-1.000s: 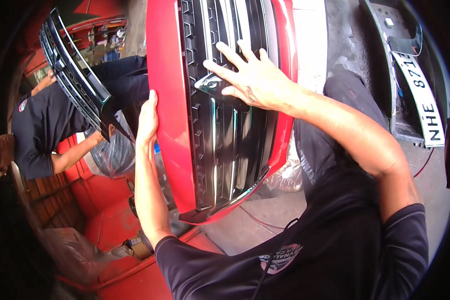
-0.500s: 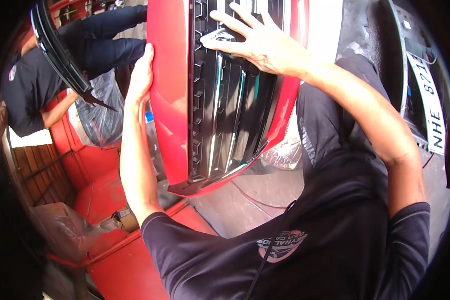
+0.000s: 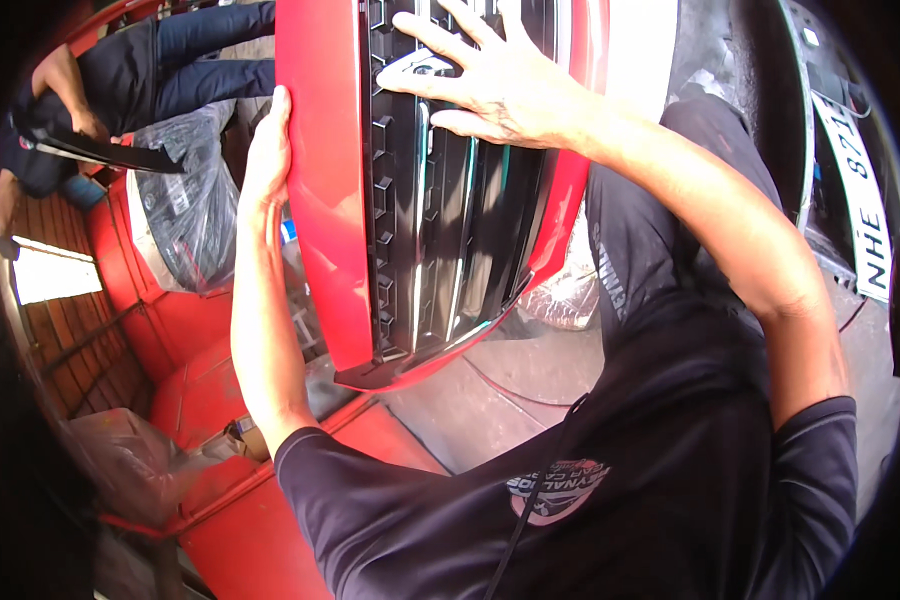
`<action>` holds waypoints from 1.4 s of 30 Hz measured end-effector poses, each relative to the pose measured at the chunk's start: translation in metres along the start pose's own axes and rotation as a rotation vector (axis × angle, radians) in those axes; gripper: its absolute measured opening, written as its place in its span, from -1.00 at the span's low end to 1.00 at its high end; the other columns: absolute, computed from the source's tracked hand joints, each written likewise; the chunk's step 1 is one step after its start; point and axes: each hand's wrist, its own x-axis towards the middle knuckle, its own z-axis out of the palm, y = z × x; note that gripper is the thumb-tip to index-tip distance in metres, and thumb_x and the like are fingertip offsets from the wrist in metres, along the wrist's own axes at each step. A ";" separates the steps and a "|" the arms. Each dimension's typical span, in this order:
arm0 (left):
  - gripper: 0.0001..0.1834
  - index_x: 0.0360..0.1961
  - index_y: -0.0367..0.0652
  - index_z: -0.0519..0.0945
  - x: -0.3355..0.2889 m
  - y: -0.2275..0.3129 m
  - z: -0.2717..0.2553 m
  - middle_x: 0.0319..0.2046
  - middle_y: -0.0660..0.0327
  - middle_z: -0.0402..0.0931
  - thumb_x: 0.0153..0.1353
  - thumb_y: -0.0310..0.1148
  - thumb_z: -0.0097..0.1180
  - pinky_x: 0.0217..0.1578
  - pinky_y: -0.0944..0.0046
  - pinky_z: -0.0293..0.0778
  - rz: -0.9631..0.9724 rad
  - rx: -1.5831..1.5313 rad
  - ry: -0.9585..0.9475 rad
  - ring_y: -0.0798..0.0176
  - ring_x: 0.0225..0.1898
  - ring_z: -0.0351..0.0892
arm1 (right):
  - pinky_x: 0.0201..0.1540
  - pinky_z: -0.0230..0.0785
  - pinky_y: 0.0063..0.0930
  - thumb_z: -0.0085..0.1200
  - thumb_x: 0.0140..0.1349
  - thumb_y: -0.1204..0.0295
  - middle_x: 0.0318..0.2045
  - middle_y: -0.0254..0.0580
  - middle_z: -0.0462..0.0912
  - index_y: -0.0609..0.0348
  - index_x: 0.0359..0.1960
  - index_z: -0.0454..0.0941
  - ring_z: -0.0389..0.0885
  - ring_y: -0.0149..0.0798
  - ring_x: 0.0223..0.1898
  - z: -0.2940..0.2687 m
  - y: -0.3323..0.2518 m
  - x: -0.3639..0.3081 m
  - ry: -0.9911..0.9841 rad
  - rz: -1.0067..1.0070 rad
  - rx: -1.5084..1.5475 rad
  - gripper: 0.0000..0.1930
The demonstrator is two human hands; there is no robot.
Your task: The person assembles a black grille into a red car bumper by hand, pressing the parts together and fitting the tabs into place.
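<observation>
Both arms raised, hands up ahead

The left hand (image 3: 267, 165) lies flat with fingers straight and together, forearm upright; the right hand (image 3: 495, 85) is spread wide, palm pressed forward, elbow bent outward.

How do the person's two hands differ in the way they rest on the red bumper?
The left hand lies along the outer edge of the red bumper, fingers together and pointing up. The right hand lies flat on the black grille, fingers spread wide, near the top of the picture. Both are bare and touch the same part; neither closes around anything.
</observation>
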 end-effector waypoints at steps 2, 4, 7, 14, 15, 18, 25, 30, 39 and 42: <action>-0.35 0.26 -0.29 0.57 0.004 0.001 -0.002 0.06 0.14 0.70 0.61 0.12 -0.15 0.07 0.25 0.64 -0.024 0.006 -0.015 0.30 0.02 0.71 | 0.33 0.08 0.68 0.15 0.37 0.00 0.58 0.20 0.10 -0.31 0.53 0.31 0.08 0.52 0.53 0.002 0.002 -0.001 0.021 0.012 0.016 -0.30; -0.35 0.25 -0.29 0.58 0.003 -0.002 -0.002 0.07 0.13 0.70 0.61 0.12 -0.13 0.08 0.25 0.63 -0.009 0.015 0.012 0.30 0.03 0.71 | 0.34 0.07 0.67 0.17 0.35 0.02 0.57 0.21 0.13 -0.28 0.52 0.33 0.11 0.50 0.52 0.007 -0.003 -0.002 0.040 0.010 0.012 -0.30; -0.34 0.25 -0.30 0.58 0.002 -0.004 -0.002 0.09 0.13 0.70 0.58 0.14 -0.08 0.10 0.25 0.61 0.004 0.034 0.027 0.29 0.03 0.71 | 0.36 0.08 0.61 0.20 0.34 0.06 0.55 0.23 0.16 -0.23 0.51 0.35 0.15 0.45 0.52 0.009 -0.003 -0.001 0.077 -0.026 0.057 -0.30; -0.41 0.31 -0.26 0.56 -0.005 0.011 0.023 0.14 0.04 0.68 0.53 0.03 0.08 0.19 0.13 0.51 0.093 -0.083 0.117 0.19 0.10 0.65 | 0.46 0.13 0.27 0.26 0.28 0.23 0.32 0.15 0.49 0.04 0.38 0.50 0.30 0.27 0.44 -0.005 -0.008 0.015 0.066 -0.124 0.021 -0.39; -0.40 0.32 -0.25 0.55 -0.005 0.006 0.017 0.15 0.08 0.67 0.53 0.05 0.07 0.19 0.14 0.51 0.085 -0.072 0.082 0.20 0.10 0.65 | 0.46 0.14 0.26 0.27 0.27 0.24 0.32 0.17 0.48 0.05 0.36 0.51 0.31 0.29 0.43 -0.003 -0.008 0.015 0.067 -0.137 0.036 -0.40; -0.36 0.35 -0.25 0.52 0.007 -0.007 -0.001 0.15 0.14 0.66 0.55 0.08 0.03 0.16 0.18 0.53 0.163 0.083 -0.050 0.24 0.10 0.64 | 0.45 0.16 0.27 0.29 0.25 0.26 0.39 0.30 0.34 0.05 0.34 0.51 0.30 0.37 0.41 0.001 -0.006 0.014 0.077 -0.111 0.047 -0.40; -0.39 0.36 -0.29 0.49 -0.042 -0.014 -0.003 0.16 0.17 0.63 0.56 0.00 0.07 0.18 0.20 0.53 0.170 0.176 -0.028 0.29 0.12 0.62 | 0.48 0.11 0.30 0.27 0.27 0.26 0.47 0.33 0.22 -0.02 0.40 0.47 0.20 0.41 0.46 0.002 -0.014 0.015 -0.036 -0.063 0.019 -0.37; -0.30 0.48 -0.29 0.37 -0.092 -0.059 -0.025 0.32 0.09 0.53 0.54 0.00 0.09 0.34 0.18 0.40 0.271 0.515 0.142 0.19 0.30 0.51 | 0.49 0.08 0.33 0.24 0.33 0.27 0.50 0.31 0.17 -0.06 0.44 0.44 0.15 0.41 0.50 0.001 -0.019 0.014 -0.060 -0.063 0.008 -0.38; -0.31 0.33 -0.31 0.54 -0.139 -0.113 -0.057 0.18 0.04 0.63 0.45 0.07 0.19 0.30 0.16 0.39 0.259 0.577 0.322 0.15 0.21 0.56 | 0.38 0.16 0.48 0.17 0.41 0.04 0.56 0.09 0.15 -0.48 0.53 0.30 0.24 0.32 0.49 0.032 0.004 0.008 -0.030 -0.043 -0.094 -0.35; -0.38 0.31 -0.31 0.56 -0.144 -0.144 -0.052 0.16 0.10 0.64 0.48 0.01 0.17 0.30 0.21 0.38 0.214 0.402 0.307 0.22 0.21 0.55 | 0.39 0.15 0.49 0.20 0.38 0.07 0.58 0.10 0.10 -0.53 0.51 0.32 0.20 0.33 0.51 0.025 -0.005 0.005 -0.084 -0.018 -0.051 -0.34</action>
